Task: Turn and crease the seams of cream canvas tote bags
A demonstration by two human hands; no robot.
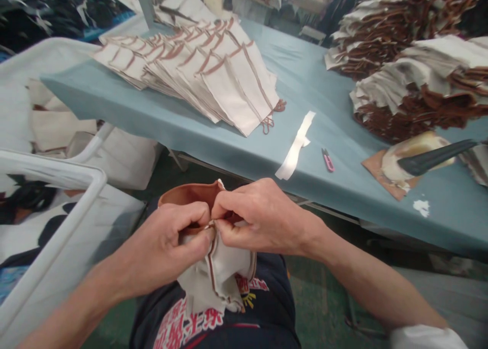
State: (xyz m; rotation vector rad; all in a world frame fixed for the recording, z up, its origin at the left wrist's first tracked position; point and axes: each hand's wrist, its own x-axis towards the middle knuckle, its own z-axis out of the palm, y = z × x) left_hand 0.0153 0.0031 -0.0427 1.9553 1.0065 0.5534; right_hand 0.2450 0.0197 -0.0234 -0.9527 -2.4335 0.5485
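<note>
Both hands meet at the edge of a sewn piece of off-white fabric with brown trim and a brown inner side, above my lap. My left hand pinches its edge between thumb and curled fingers. Close against it, my right hand pinches the same edge at a seam. A dark brown line runs down the fabric below the fingertips. The fingertips hide the exact spot they grip. A dark apron with red lettering lies under the piece.
On the blue-covered table lie stacked off-white pieces, a white strip, pink thread snips and a brush on a glue-smeared container. Brown and off-white piles stand at right. White bins flank the left.
</note>
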